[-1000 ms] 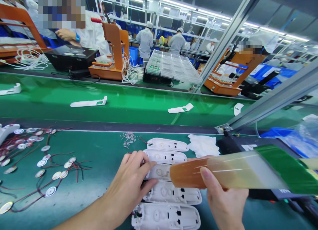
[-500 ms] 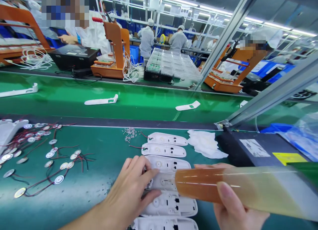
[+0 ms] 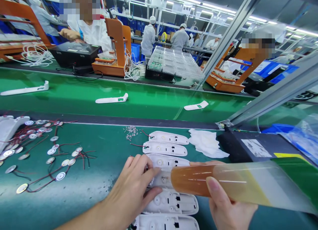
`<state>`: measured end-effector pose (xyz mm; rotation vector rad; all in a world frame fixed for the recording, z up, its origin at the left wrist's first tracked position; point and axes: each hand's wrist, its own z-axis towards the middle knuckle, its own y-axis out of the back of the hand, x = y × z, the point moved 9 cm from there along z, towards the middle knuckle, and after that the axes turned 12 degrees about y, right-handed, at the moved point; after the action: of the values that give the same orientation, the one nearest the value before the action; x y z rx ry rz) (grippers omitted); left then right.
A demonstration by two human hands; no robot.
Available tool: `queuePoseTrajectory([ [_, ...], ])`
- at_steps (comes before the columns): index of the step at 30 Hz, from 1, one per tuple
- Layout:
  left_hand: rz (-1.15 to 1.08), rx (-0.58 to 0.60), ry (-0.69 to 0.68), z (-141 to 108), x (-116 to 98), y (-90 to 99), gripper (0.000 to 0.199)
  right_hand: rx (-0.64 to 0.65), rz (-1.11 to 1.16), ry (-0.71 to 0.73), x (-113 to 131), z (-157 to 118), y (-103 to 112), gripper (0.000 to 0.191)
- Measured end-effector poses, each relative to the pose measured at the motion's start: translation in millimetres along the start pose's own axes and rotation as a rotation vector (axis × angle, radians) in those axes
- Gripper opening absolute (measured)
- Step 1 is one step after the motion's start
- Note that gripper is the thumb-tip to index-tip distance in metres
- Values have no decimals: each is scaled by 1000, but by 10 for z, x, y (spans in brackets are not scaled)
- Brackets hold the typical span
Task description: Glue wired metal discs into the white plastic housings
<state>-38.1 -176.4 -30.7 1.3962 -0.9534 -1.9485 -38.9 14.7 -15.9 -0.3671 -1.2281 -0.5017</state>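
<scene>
My left hand (image 3: 137,180) is closed at the left end of a white plastic housing (image 3: 159,181), thumb and fingers around that end. In my right hand (image 3: 225,198) lies a large squeeze tube (image 3: 191,182), amber at the near end and paler towards its wide green tail. Its amber end hangs over the right part of the same housing and hides it. More white housings (image 3: 171,203) lie in a column above and below, with round recesses and small black slots. Two upper housings (image 3: 165,148) have thin red wires at their left ends.
Wired metal discs (image 3: 61,176) are scattered at left, beside a white part (image 3: 10,134). Small screws (image 3: 131,132), white cloth (image 3: 207,143) and a dark box (image 3: 258,147) lie farther back. Beyond runs a green conveyor (image 3: 149,105) carrying white parts (image 3: 111,100). People work behind orange fixtures (image 3: 118,47).
The tube and my right hand have shifted left over the housing, and the tube's green tail shows more. My left hand stays nearly in place. White parts on the conveyor have moved right.
</scene>
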Motion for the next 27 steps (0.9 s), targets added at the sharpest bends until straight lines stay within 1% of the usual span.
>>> queuePoseTrajectory([
  [5, -13, 5, 14, 12, 12, -12, 33, 18, 2, 2, -43, 0, 19, 61],
  [8, 9, 4, 4, 14, 3, -11, 32, 23, 23, -15, -40, 8, 13, 63],
  [11, 13, 1, -12, 4, -8, -5, 32, -31, -35, 16, 15, 26, 67, 55],
  [14, 8, -5, -10, 1, -4, 1, 32, -88, -117, 88, 98, 48, 130, 45],
  [17, 17, -4, -3, 11, 5, -7, 31, -64, -173, 149, 142, 76, 134, 39],
  [22, 21, -19, -21, 17, -11, -8, 29, -20, -225, 229, 160, 97, 131, 36],
  [27, 19, -29, -15, 7, -3, 1, 27, 30, -132, 174, 89, 73, 60, 39],
])
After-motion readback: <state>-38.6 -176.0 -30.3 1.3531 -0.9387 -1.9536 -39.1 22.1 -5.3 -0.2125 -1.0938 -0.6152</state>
